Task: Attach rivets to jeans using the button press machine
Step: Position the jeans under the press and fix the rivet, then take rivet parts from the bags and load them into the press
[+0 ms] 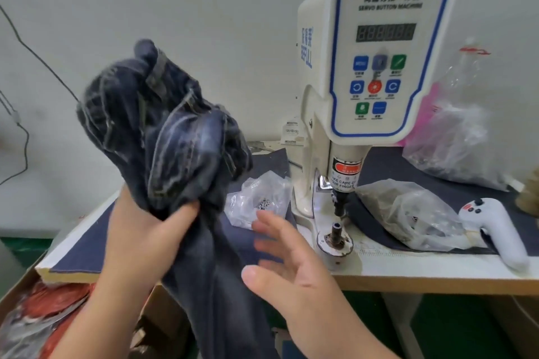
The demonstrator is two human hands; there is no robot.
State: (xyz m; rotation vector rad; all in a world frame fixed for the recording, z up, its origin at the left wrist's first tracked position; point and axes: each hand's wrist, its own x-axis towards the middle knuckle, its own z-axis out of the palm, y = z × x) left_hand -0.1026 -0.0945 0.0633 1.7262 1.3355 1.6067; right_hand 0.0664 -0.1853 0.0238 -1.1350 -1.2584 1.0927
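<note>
beside the press [370, 73], blurred jeans [163, 137] hide left-hand fingers.

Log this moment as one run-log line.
left hand: grips bunched jeans raised | right hand: open, empty | press die: bare | stage: jeans not yet under press

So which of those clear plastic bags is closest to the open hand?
The small crumpled bag left of the machine's post, holding small metal pieces; the right hand hovers just beside it. The other bags lie right of the machine.

Matt denim jeans [163, 137]; glossy plastic machine [376, 46]; crinkly clear bags [408, 213].
</note>
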